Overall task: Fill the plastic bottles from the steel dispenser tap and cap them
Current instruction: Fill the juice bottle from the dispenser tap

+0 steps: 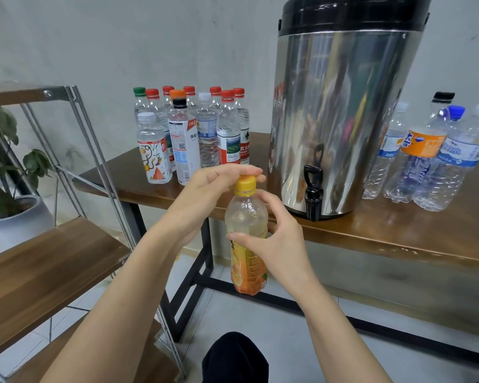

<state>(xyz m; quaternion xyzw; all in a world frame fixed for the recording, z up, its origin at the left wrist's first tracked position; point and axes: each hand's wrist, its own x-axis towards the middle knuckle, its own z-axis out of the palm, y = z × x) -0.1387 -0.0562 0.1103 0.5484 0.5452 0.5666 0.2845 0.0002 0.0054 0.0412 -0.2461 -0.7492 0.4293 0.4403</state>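
1. Bottle [246,217] with an orange label is held in the air just left of the dispenser [343,120] and its tap [313,194], in front of the surface [385,230] edge and nearly upright.
2. The left hand [205,189] comes from above, and its fingers [241,171] pinch the yellow cap [246,186], which sits on the neck.
3. The right hand [277,241] wraps the bottle's middle, fingers [271,200] curled round it and thumb across the top of the label.
4. The thin plastic wall probably gives under pressure. It looks filled to about the shoulder, so a hard squeeze could push water out before the cap seals.
5. The safest hold is likely a light grip at the label band, with the ridged cap offering purchase for twisting.
6. Capped bottles [194,134] stand left of the dispenser, and more bottles [426,161] stand to its right.
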